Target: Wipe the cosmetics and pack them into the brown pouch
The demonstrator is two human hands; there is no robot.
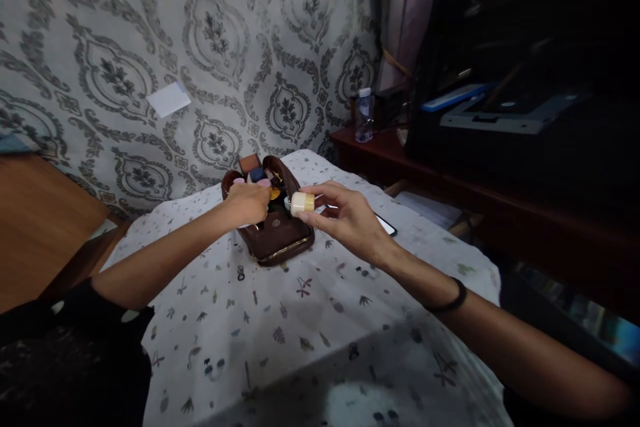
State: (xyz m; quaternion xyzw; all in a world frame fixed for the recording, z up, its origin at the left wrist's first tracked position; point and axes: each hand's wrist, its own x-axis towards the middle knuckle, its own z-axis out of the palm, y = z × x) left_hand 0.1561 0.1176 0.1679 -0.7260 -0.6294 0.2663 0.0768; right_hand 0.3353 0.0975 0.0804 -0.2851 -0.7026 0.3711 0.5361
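A brown leather-like bag with a gold zip lies unzipped on the patterned cloth, packed with several small items. Among them are a dark blue item and a yellow one. My left hand is closed over the bag's left rim, its fingertips partly hidden. Between thumb and fingers, my right hand holds a small cream-coloured jar with a yellowish end, just above the bag's right side. Behind that hand lies a phone with a lit screen.
White cloth with small plant prints covers the surface before me. A clear plastic bottle stands on the dark red wooden table at the right. A wooden panel is at the left, patterned wallpaper behind.
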